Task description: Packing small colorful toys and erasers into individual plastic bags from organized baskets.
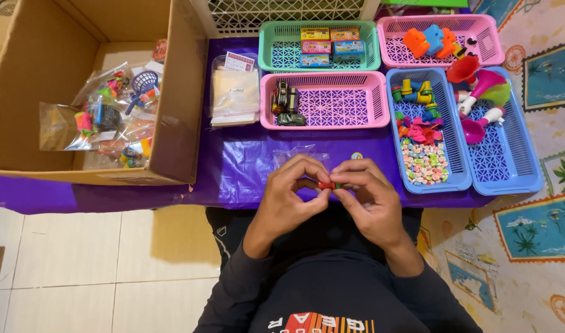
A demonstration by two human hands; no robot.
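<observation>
Red small toy point(326, 185) is pinched between left hand point(293, 196) and right hand point(367, 197) fingertips, held close above purple table point(245, 166) near sorted baskets point(324, 100).

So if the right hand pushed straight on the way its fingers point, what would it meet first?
The right hand points toward the left hand, and both pinch the small red piece. It would meet that piece at once, then the left fingertips; depth looks level, but I can't be sure.

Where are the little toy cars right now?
In the head view, the toy cars sit at the left end of the middle pink basket, beside the stack of clear bags and beyond both hands.
</observation>
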